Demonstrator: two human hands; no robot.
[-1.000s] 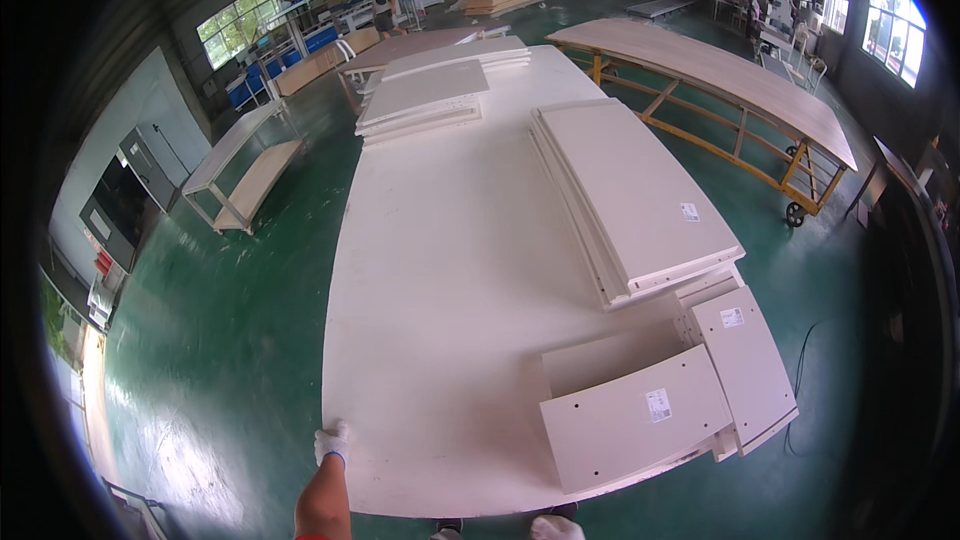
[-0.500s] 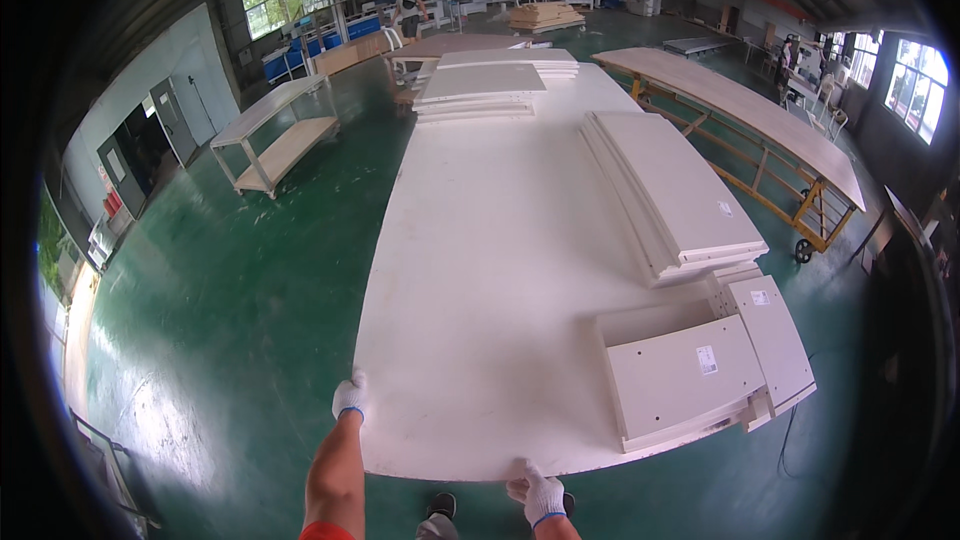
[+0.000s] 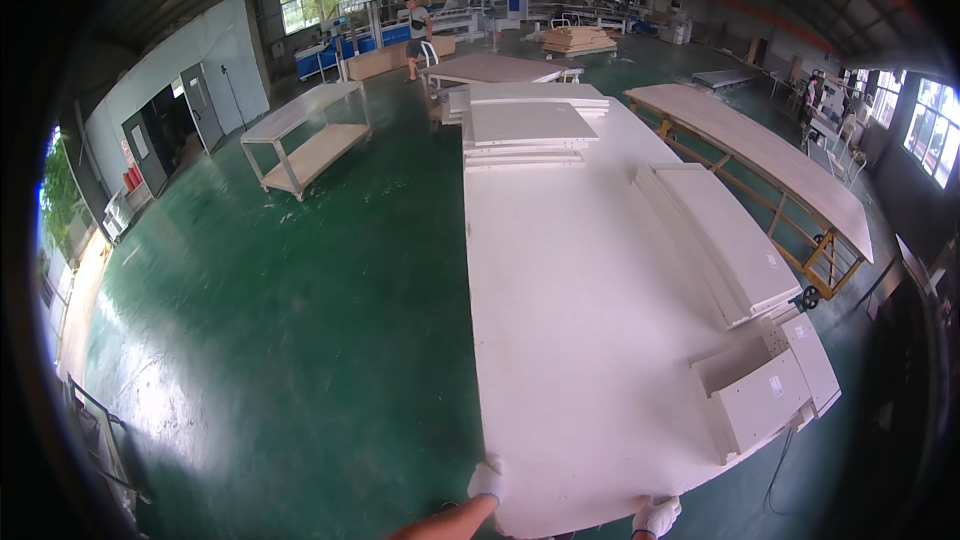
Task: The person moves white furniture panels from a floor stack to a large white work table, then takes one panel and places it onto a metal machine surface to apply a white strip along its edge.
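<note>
A very large white panel (image 3: 570,340) stretches away from me across the middle of the view. My left hand (image 3: 485,481), in a white glove, grips its near left corner. My right hand (image 3: 656,517), also gloved, is curled over the near edge further right. On the panel lie a stack of long white boards (image 3: 722,240) along the right side and a white cabinet piece (image 3: 765,397) at the near right. Another pile of white boards (image 3: 526,126) sits at the far end.
Green workshop floor (image 3: 300,340) spreads to the left. A two-tier wooden table (image 3: 305,135) stands at the far left, and a long wood-topped yellow trolley (image 3: 765,155) runs along the right. A person (image 3: 415,25) stands far back near a stack of boards (image 3: 576,40).
The view has turned left, so the panel now sits further right in the picture. Both gloved hands have shifted right along the near edge; the right hand has come fully into sight.
</note>
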